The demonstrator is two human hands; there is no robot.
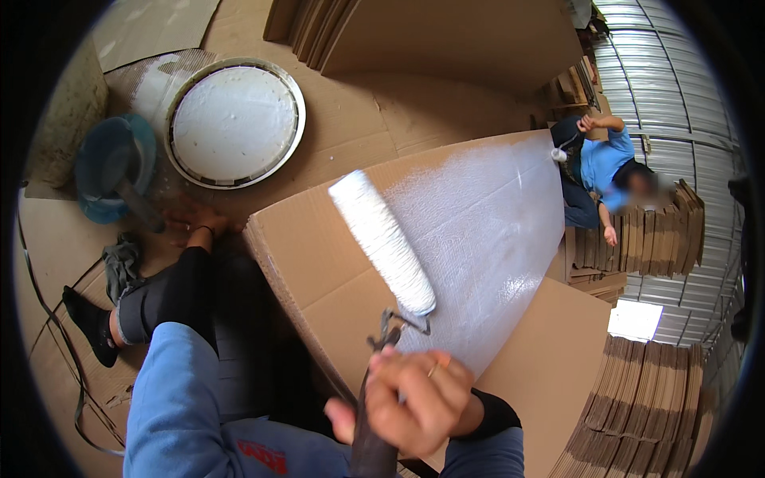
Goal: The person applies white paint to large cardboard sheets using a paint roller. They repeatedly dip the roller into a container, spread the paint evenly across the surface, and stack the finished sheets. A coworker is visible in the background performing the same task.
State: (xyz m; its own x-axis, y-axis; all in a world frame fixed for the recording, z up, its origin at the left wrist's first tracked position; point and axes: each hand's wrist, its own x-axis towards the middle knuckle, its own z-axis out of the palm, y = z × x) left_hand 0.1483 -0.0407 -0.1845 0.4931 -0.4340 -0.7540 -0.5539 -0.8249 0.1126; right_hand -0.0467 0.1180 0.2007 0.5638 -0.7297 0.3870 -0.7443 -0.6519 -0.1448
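While gripped at its handle, paint roller (383, 245): long, cylindrical, bright white over the whole sleeve, fuzzy in nap, finely ridged around; set slantwise, tipped toward the upper left.
Location of roller: over the cardboard sheet (319, 275), along the border between bare brown at left and white coating (478, 215) at right.
Frame (414, 321): dark bent wire, at the near end of the sleeve.
Handle (374, 446): dark, straight, running down to the lower edge.
Right hand (418, 398): fingers clamped on the handle; slightly blurred; ring on one finger.
Left hand (195, 221): beside the sheet's left corner, in shadow; fingers apart, near a dark tool (142, 207).
Coating, finish: milky, streaked, thin toward the upper edge, glossy in a patch at lower right.
Round pan (300, 119): pale-rimmed, with white contents, beyond the left hand.
Teal basin (148, 147): left of the pan, with the dark tool inside.
Co-worker (602, 163): at the sheet's far end, blue-shirted, with a small white roller (560, 154).
Cardboard stacks (645, 406): brown, at right.
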